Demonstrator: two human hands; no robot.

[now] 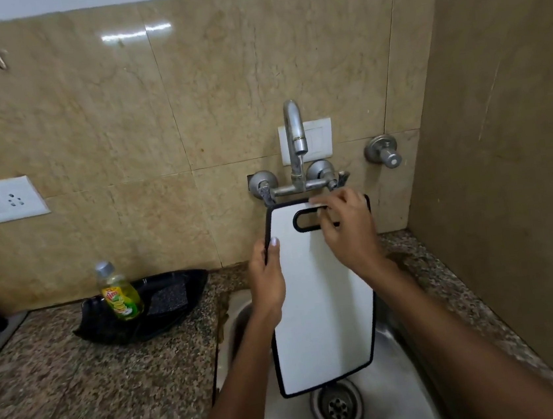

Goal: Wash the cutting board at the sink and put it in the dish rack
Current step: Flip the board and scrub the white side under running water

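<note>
Holding the cutting board (pixel 317 308) over the sink (pixel 399 360), both hands on it. Sink basin holds nothing but the drain (pixel 337 407), which sits just below the board's lower edge. Black tray (pixel 187 281), well to the left of the left fingers on the tabletop (pixel 81 386), holds a yellow-green dish soap bottle (pixel 119 292) standing upright and a dark scrub pad (pixel 168 299) lying flat beside it.

Board: white face toward camera, black rim, long axis running from the drain up to the tap, tilted slightly. Handle slot (pixel 305 221) at the far end, just under the tap.

Left hand (pixel 269 279) grips the left edge, thumb on the white face, remaining fingers curled behind the rim. Right hand (pixel 346 229) is at the handle slot, fingers (pixel 319 204) curled over the top edge and through the slot, gripping it.

Tap spout (pixel 295 131) directly above the right fingers; a thin stream of water appears to leave it. Tap valves (pixel 263 185) flank it, close to the board's top edge. Separate wall valve (pixel 384 152) to the right of the right fingers. Wall socket (pixel 8 198) far left. White switch plate (pixel 320 139) behind the spout.
</note>
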